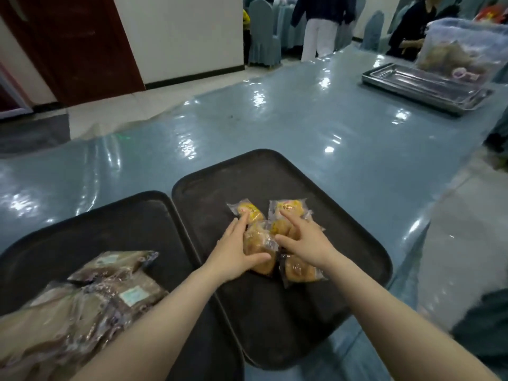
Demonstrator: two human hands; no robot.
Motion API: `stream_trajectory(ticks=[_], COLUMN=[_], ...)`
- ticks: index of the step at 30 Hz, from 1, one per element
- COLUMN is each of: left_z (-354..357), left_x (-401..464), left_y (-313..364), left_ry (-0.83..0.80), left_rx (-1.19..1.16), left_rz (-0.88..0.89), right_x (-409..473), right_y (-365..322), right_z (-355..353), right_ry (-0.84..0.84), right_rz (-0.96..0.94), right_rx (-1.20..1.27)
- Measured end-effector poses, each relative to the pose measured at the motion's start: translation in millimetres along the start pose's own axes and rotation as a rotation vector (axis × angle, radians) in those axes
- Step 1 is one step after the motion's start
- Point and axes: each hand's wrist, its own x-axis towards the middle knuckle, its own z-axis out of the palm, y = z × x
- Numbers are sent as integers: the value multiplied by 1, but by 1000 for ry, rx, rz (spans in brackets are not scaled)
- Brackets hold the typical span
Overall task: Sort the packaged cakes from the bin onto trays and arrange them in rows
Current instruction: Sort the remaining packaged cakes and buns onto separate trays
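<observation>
Several yellow packaged cakes point(258, 243) lie bunched in the middle of the right dark tray point(343, 215). My left hand point(233, 254) is cupped around one cake on the bunch's left side, thumb under it and fingers over it. My right hand point(305, 240) rests on top of the cakes on the right side, fingers spread and the index finger touching the far right cake point(291, 207). Another cake point(299, 270) lies just below my right wrist. The left dark tray point(110, 224) holds several brown packaged cakes point(90, 298) in a loose pile.
The trays sit on a long table point(275, 127) covered in shiny blue-grey plastic. Stacked metal trays point(426, 86) and a clear plastic bin point(467, 48) of packages stand at the far right. People and covered chairs are beyond the table's far end.
</observation>
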Motion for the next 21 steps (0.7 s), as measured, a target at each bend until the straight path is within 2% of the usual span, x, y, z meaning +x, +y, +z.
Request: stream_trajectory(ticks=[4,11,16,21], left_z=[-4,-45,-89,-143], left_x=[-9,-68,-155,-284], left_y=[-5,-21,-45,-83], left_ry=[65,208,327,470], left_rx=[-51,-30,-80,-145], left_rz=[19,36,16,2], right_x=[6,-7,-55,-127], right_y=[-15,-81,-147,-231], right_z=[5,42,91,159], right_ry=[33,-34,-115,-161], right_rz=[-62,-233,-372,-469], right_rx=[-52,60,83,188])
